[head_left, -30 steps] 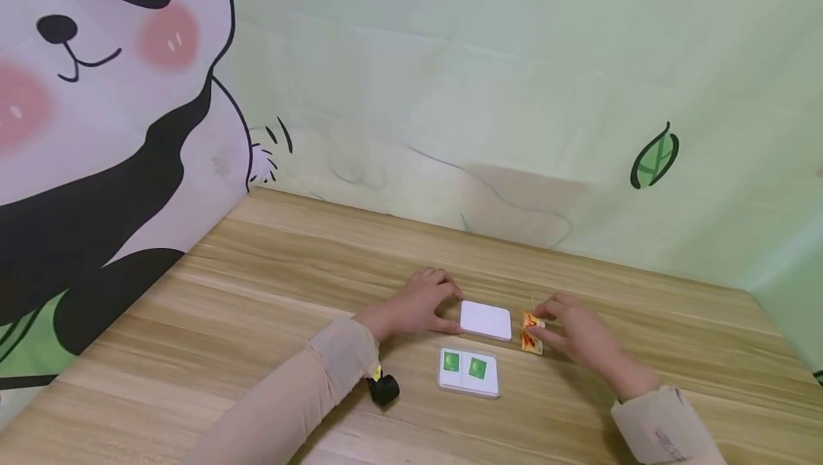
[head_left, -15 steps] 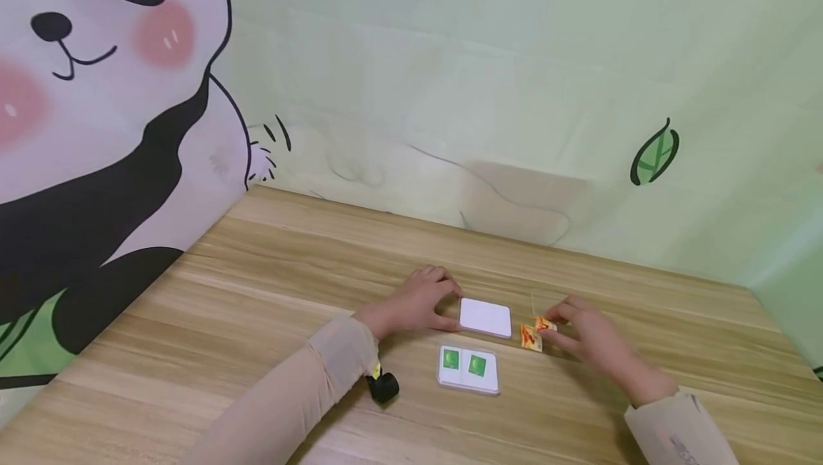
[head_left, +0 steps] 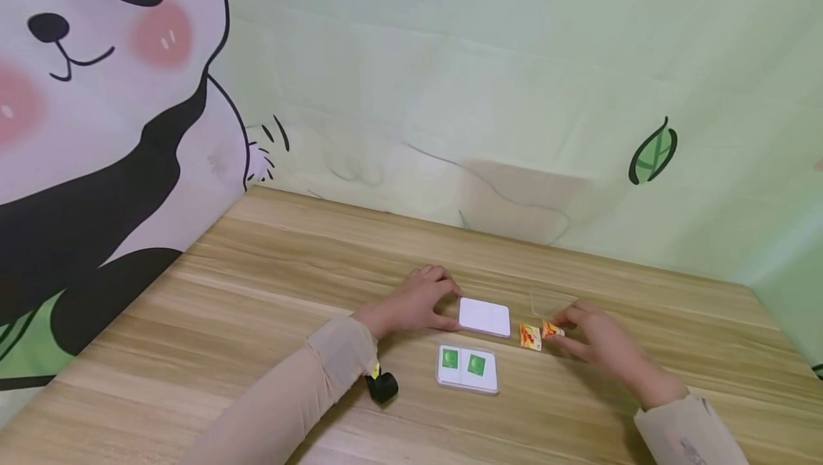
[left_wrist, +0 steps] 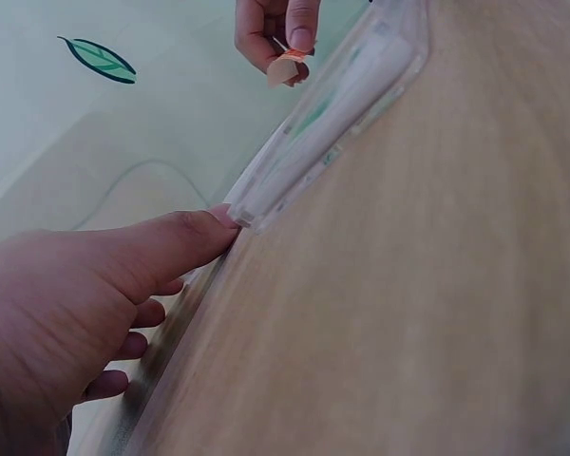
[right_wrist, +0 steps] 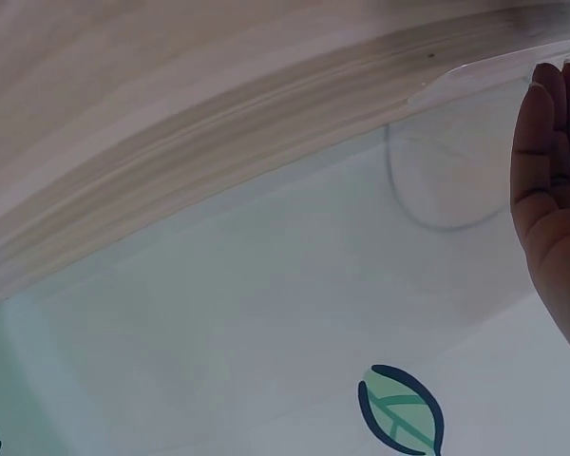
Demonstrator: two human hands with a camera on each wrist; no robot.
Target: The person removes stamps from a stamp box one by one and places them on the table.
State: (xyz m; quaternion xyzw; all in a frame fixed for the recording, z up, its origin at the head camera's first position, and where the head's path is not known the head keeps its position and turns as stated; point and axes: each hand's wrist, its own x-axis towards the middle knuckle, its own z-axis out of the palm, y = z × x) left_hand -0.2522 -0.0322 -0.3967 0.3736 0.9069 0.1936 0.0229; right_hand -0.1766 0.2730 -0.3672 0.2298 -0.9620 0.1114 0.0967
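In the head view my left hand [head_left: 418, 301] holds the left edge of a white rectangular card [head_left: 485, 317], thumb and forefinger at its two left corners. My right hand [head_left: 604, 347] pinches a small orange picture piece [head_left: 551, 330] low over the table. Just left of it lies a second orange picture piece [head_left: 530, 337]. Nearer the person sits a clear-rimmed white case [head_left: 485, 381] bearing two green square pictures. The left wrist view shows my left thumb by a clear case corner [left_wrist: 252, 217]. What the right fingers hold is hidden in the right wrist view.
A thin clear plastic sheet or lid [head_left: 546, 301] lies behind the right hand. At the left cuff hangs a black cylindrical item [head_left: 383, 387]. The wooden table [head_left: 308, 251] meets a pale green printed wall [head_left: 360, 93] at the back.
My right hand has moved right with one orange piece, drawing it apart from the other, which stays on the table. More of the clear sheet shows. The left hand stays at the white card.
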